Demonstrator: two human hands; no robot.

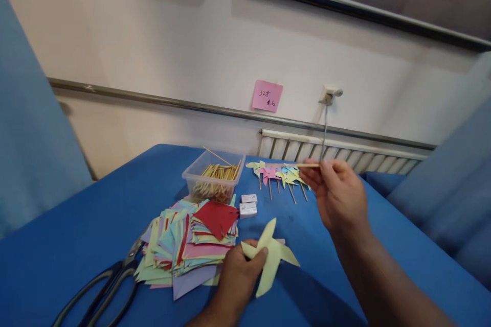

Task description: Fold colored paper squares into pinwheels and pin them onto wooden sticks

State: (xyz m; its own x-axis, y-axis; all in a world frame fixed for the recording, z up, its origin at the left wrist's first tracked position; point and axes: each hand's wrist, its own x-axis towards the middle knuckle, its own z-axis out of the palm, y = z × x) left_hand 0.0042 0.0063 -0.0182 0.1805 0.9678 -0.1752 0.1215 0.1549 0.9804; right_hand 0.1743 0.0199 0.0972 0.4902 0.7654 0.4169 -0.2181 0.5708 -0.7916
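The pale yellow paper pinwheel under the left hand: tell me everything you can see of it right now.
The pale yellow paper pinwheel is thin, matte paper folded into pointed blades that fan out from a centre; four or so show. It lies flat on the blue tablecloth, just right of the stack of coloured paper squares. The left hand pins its left blade, thumb on top. No stick shows in it: the right hand holds a thin wooden stick apart, above it. One blade points up toward the far edge.

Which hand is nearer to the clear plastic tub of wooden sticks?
Left. The left hand, pinching a pale yellow paper pinwheel, sits just below the clear plastic tub; the right hand, raised and holding a thin wooden stick, is farther off to its right.
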